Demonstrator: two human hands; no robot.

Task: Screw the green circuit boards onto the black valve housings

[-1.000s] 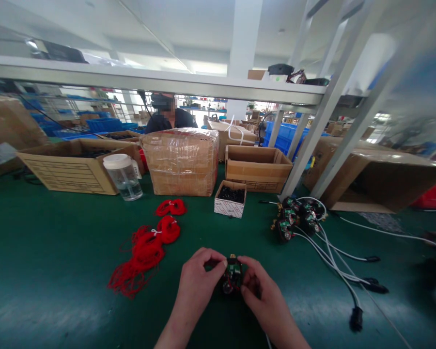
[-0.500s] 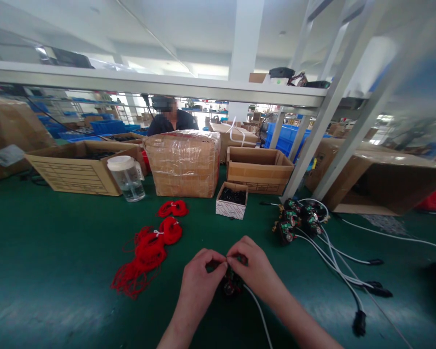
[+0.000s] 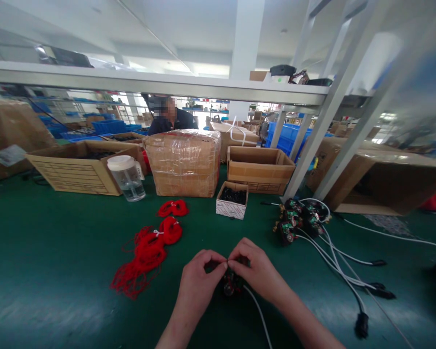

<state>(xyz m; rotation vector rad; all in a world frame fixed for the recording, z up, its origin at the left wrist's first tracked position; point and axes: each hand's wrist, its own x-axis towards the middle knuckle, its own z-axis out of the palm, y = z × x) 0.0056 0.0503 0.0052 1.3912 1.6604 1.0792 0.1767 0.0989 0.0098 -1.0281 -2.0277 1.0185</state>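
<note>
Both my hands meet over a small black electrical part (image 3: pixel 229 285) with a white cable (image 3: pixel 258 312) on the green mat. My left hand (image 3: pixel 199 281) is curled, its thumb and forefinger pinched at the top of the part. My right hand (image 3: pixel 256 269) is closed too, its fingertips pressed against the left hand's at the same spot. Most of the part is hidden under my fingers. Bundles of red thread (image 3: pixel 147 249) lie just left of my hands.
A cluster of similar parts (image 3: pixel 300 219) with white cables (image 3: pixel 337 264) lies to the right. Behind stand a small white box of black pieces (image 3: pixel 232 199), a wrapped carton (image 3: pixel 183 162), open cardboard boxes (image 3: pixel 259 169), a clear jug (image 3: pixel 127 177) and a slanted shelf post (image 3: pixel 312 140). A person sits beyond the cartons.
My right hand moved up from the part's right side to meet the left hand's fingertips on top. The white cable now trails out below my hands.
</note>
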